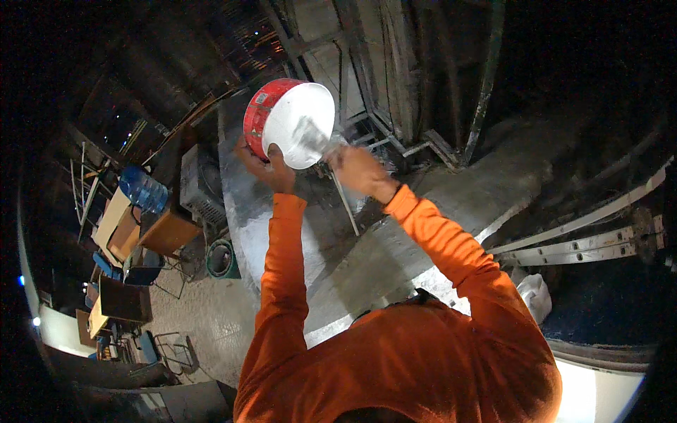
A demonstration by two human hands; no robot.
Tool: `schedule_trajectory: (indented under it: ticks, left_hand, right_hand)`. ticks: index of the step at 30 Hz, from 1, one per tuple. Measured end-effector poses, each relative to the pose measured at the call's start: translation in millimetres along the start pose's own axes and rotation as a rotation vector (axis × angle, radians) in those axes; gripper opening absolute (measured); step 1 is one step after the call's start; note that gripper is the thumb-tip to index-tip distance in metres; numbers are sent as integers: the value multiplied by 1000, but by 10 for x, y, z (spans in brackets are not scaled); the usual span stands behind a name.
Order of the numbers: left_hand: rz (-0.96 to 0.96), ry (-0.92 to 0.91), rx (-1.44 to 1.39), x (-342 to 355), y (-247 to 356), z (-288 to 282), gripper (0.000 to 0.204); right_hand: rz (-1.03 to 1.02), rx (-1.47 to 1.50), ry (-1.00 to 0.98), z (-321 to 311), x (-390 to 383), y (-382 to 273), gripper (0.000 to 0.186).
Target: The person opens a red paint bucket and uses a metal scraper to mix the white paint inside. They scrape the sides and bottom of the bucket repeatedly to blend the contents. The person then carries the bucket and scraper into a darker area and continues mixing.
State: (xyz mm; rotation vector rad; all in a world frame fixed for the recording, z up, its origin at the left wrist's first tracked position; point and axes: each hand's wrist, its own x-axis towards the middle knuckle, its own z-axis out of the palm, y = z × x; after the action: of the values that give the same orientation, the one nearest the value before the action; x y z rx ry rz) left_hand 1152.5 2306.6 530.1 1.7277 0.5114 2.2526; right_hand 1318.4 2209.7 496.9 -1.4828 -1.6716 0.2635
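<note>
My left hand (273, 170) grips the lower rim of a red round bucket (260, 109), with the thumb over the edge. The bucket is tipped so that its white inside faces me. I cannot tell how much of the white is contents. Against that white lies the broad grey blade of a scraper (308, 132), somewhat blurred. My right hand (360, 170), to the right of the rim, is closed around the scraper's handle end, which the fingers mostly hide.
Below the bucket runs a grey concrete ledge (451, 206). On the left are a blue water bottle (142, 189), a grey crate-like unit (200, 182), a green bin (222, 259) and desks with chairs. Metal frames rise ahead; a ladder (571, 247) lies at right beside a white bag (535, 296).
</note>
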Motion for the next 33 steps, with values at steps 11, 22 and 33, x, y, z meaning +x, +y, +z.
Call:
schedule_trajectory:
  ticks: [11, 22, 33]
  left_hand:
    - [-119, -29, -39, -138, -86, 25, 60]
    - [73, -222, 28, 29, 100, 175, 50]
    - [-31, -224, 49, -239, 5, 289, 54]
  right_hand:
    - [206, 93, -94, 313, -111, -84, 34]
    - [179, -92, 70, 57, -298, 363, 41]
    - [245, -50, -35, -59, -359, 260, 42]
